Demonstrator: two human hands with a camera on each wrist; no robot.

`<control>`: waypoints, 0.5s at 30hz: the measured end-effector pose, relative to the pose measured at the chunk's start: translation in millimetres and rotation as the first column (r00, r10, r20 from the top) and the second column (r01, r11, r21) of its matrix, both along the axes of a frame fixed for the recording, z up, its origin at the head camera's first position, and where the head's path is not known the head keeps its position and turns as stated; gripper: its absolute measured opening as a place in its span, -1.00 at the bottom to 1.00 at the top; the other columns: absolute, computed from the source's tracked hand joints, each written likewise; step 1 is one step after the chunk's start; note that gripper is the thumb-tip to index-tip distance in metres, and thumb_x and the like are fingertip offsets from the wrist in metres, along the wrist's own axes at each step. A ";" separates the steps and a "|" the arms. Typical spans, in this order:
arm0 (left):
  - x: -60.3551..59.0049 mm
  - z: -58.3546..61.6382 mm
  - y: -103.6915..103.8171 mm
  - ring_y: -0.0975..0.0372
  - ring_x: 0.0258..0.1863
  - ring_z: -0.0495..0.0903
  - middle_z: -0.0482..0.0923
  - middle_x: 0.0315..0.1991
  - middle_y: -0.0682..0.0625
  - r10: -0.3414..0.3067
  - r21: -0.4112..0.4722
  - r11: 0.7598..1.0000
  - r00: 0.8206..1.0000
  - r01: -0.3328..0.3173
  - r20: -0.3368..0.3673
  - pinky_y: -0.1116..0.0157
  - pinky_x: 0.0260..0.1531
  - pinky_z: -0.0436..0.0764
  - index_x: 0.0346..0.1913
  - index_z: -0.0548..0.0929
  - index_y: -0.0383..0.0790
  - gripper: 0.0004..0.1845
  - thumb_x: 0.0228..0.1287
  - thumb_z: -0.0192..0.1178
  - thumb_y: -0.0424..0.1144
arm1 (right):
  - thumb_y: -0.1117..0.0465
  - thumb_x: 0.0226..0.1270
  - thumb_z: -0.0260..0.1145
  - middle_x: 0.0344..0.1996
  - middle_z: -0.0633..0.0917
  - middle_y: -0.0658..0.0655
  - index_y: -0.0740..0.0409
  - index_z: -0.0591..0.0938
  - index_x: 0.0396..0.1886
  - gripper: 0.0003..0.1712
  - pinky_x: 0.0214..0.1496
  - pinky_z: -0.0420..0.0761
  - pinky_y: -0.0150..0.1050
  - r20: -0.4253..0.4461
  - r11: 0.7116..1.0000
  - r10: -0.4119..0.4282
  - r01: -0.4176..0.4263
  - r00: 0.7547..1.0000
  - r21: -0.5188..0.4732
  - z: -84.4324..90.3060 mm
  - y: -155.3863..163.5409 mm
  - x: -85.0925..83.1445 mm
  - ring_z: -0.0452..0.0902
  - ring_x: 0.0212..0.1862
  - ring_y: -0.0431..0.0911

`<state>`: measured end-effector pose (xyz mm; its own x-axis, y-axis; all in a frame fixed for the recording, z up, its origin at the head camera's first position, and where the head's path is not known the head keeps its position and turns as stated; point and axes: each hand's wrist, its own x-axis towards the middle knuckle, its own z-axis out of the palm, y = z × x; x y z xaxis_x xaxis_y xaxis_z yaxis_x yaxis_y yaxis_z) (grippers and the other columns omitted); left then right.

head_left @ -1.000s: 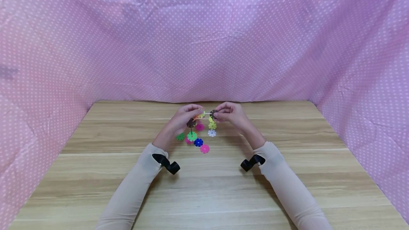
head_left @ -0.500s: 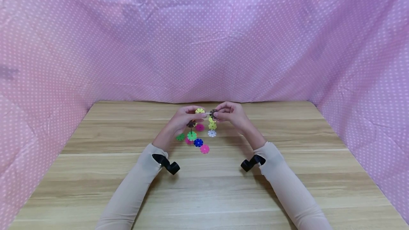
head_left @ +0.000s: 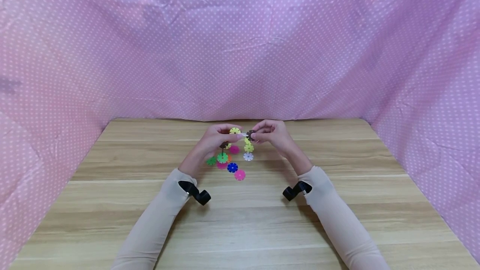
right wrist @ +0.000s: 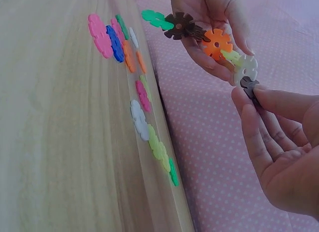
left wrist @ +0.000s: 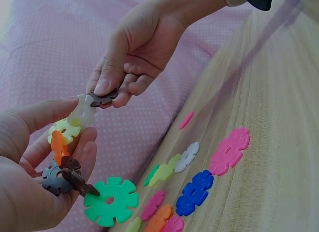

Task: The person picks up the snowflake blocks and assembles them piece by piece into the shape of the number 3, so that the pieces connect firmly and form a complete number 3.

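Observation:
My left hand (head_left: 217, 138) holds a chain of slotted plastic discs above the table. The chain runs from a green disc (left wrist: 110, 201) through dark brown discs (right wrist: 179, 25), an orange disc (right wrist: 218, 44) and a yellow disc (head_left: 235, 131) to a white disc (right wrist: 246, 70). Thumb and fingers of that hand pinch the chain's white end. Opposite it, my right hand (head_left: 271, 134) pinches another dark brown disc (left wrist: 104, 98) between thumb and fingers, its edge against the white disc's rim. In the head view the left fingers cover part of the chain.
Loose discs lie on the wooden table (head_left: 240, 228) below the hands, among them a blue disc (head_left: 232, 167), a pink disc (head_left: 240, 175) and a white disc (head_left: 248, 156). A pink dotted curtain (head_left: 240, 45) hangs behind the table's far edge.
The left fingers have shifted on the chain, and its yellow disc has turned to face up. The white disc, earlier edge-on, now shows more of its face. The green end has swung slightly left.

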<state>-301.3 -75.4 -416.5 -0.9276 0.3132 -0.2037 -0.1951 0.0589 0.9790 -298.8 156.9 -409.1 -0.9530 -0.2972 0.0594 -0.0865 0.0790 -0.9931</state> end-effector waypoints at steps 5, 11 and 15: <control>1.1 -0.6 1.1 0.30 -0.29 0.60 0.72 -0.29 0.15 -0.001 0.022 1.000 1.000 0.002 -0.024 0.37 -0.34 0.53 0.15 0.70 -0.21 -0.59 0.25 0.44 -0.23 | 0.54 0.24 0.39 -0.38 0.81 0.11 0.59 0.60 -0.07 -0.73 -0.15 0.80 -0.04 -0.032 1.000 -0.005 0.004 0.999 -0.017 -0.5 0.4 0.1 0.76 -0.38 -0.16; 0.5 -3.8 4.0 0.35 -0.28 0.62 0.71 -0.26 0.14 0.004 0.057 0.998 0.998 -0.001 -0.055 0.41 -0.29 0.59 0.24 0.61 -0.37 -0.50 0.26 0.41 -0.30 | 0.55 0.23 0.39 -0.41 0.81 0.10 0.52 0.65 -0.15 -0.81 -0.16 0.79 0.00 -0.061 0.999 -0.021 0.019 0.998 -0.040 -1.9 0.0 -0.4 0.76 -0.40 -0.16; 0.4 -3.6 4.7 0.36 -0.31 0.62 0.71 -0.31 0.16 0.008 0.085 0.996 0.999 -0.003 -0.052 0.41 -0.29 0.58 0.23 0.61 -0.39 -0.51 0.26 0.40 -0.33 | 0.52 0.23 0.41 -0.44 0.81 0.03 0.41 0.69 -0.21 -0.86 -0.18 0.80 -0.06 -0.092 0.998 -0.002 -0.004 0.996 -0.066 -6.2 0.6 -3.7 0.76 -0.38 -0.16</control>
